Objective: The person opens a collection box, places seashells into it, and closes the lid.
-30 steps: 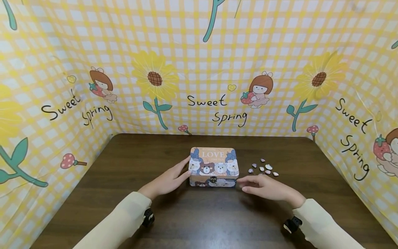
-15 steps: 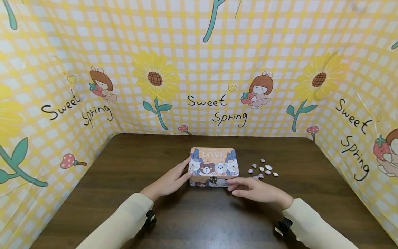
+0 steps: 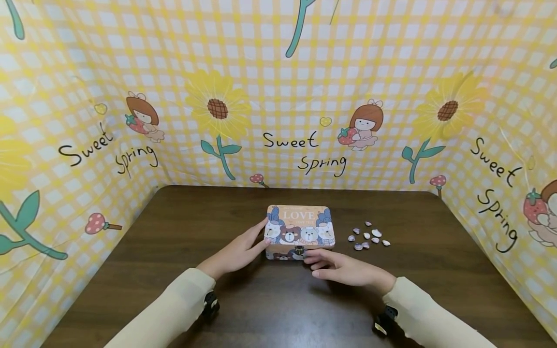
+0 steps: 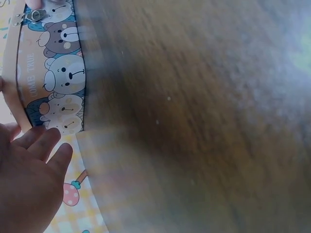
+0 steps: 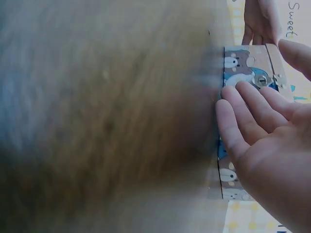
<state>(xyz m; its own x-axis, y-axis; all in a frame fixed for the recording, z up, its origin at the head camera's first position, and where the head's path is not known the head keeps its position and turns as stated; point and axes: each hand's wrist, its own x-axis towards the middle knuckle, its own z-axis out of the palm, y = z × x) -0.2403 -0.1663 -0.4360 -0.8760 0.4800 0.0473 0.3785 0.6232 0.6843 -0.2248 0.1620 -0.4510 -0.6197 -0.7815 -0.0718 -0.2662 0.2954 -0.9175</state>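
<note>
A lidded tin box (image 3: 300, 223), printed with bears and the word LOVE, stands closed in the middle of the table in the head view. My left hand (image 3: 232, 254) rests against its left side, thumb at the front left corner. The left wrist view shows those fingers (image 4: 46, 141) fairly straight beside the tin's end. In front of the tin is my right hand (image 3: 348, 268), its fingertips just right of the small metal latch (image 3: 299, 251). From the right wrist view, the right fingers (image 5: 252, 114) are extended close below the latch; I cannot tell whether they touch it.
Several small purple-and-white seashells (image 3: 367, 236) lie loose to the right of the tin. The dark wooden table (image 3: 200, 208) is enclosed at the back and sides by a yellow checked cloth (image 3: 270, 96). Each wrist wears a black camera strap.
My right hand has moved left along the tin's front, from its right corner to beside the latch, uncovering more shells. The left hand and the tin have hardly moved.
</note>
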